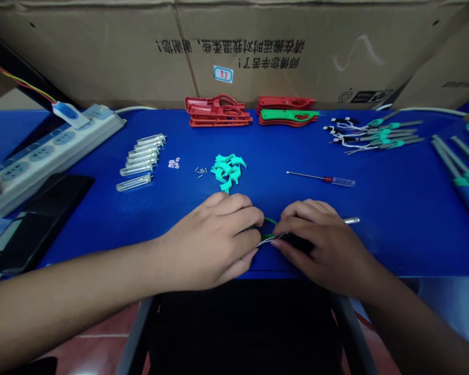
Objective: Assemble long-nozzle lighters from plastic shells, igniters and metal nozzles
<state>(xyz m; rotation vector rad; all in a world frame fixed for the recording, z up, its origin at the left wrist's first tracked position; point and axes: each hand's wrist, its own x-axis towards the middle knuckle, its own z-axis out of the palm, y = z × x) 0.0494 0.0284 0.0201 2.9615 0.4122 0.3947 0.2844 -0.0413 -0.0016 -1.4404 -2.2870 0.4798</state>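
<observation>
Two hands (217,242) (320,242) pinch a curved green plastic shell (267,236) (thin white wires (264,242) alongside).

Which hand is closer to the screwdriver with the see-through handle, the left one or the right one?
Right. The right hand is just on the near side of the screwdriver, not touching it. The left hand is farther away, nearer the person and off to the left.

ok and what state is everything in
left hand, closed on partly hidden green part
right hand, pinching green part
screwdriver, lying flat, unheld
teal pieces, loosely heaped
clear tubes, lined up
red shells, stacked in two piles
green shell, atop the right pile
power strip, on or off unclear
</observation>
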